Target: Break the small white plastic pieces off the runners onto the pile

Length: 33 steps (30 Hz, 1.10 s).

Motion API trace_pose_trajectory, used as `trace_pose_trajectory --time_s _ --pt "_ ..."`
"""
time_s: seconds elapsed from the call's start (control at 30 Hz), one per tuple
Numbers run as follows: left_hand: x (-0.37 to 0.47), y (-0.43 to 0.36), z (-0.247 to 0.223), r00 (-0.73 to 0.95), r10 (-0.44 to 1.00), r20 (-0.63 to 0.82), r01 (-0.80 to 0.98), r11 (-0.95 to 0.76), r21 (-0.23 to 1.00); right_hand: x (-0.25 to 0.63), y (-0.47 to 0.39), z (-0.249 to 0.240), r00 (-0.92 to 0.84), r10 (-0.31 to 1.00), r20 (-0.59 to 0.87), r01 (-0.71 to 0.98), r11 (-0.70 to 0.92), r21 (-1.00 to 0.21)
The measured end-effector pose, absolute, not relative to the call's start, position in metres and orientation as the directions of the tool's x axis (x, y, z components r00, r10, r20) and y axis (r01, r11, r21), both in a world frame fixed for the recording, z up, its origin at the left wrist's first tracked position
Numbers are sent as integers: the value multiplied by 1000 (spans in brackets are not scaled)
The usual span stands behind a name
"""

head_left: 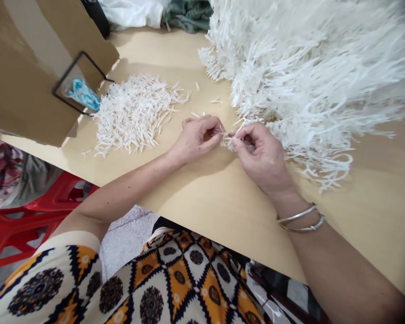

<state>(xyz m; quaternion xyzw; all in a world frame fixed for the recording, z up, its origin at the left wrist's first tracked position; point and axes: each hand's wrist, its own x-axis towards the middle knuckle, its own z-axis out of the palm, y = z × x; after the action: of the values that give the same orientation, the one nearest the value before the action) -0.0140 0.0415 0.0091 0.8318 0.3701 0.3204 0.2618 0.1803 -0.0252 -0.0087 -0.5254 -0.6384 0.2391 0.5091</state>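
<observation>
Near the middle of the tabletop, my left hand point(200, 138) pinches one side of a small white stringy piece point(227, 140) between thumb and forefinger. My right hand point(261, 155), with two silvery bangles at the wrist, has its fingers closed on the other side of that piece. The two hands are a small gap apart. Beyond and to the right rises a large heap of white branching strands point(300, 76). To the left of my left hand lies a lower pile of short white bits point(135, 112).
The wooden table point(202, 189) has a few loose white bits. A cardboard box point(37, 58) stands at the left, beside a black wire frame point(69, 72) and a blue-and-white item in clear plastic point(83, 93). Red stools point(27, 225) and a person's patterned clothing point(3, 175) are at far left.
</observation>
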Motion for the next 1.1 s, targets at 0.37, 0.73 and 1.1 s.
trace_pose_trajectory --time_s 0.37,0.73,1.1 --pt "-13 35 11 606 739 296 506 -645 573 179 -20 -11 162 916 368 342 298 -891" --pt "-19 46 3 711 661 241 427 -677 599 182 -21 -10 155 901 405 401 318 -859" --pt "-15 47 -2 432 800 416 681 -592 432 170 -35 4 -25 932 362 370 345 -862"
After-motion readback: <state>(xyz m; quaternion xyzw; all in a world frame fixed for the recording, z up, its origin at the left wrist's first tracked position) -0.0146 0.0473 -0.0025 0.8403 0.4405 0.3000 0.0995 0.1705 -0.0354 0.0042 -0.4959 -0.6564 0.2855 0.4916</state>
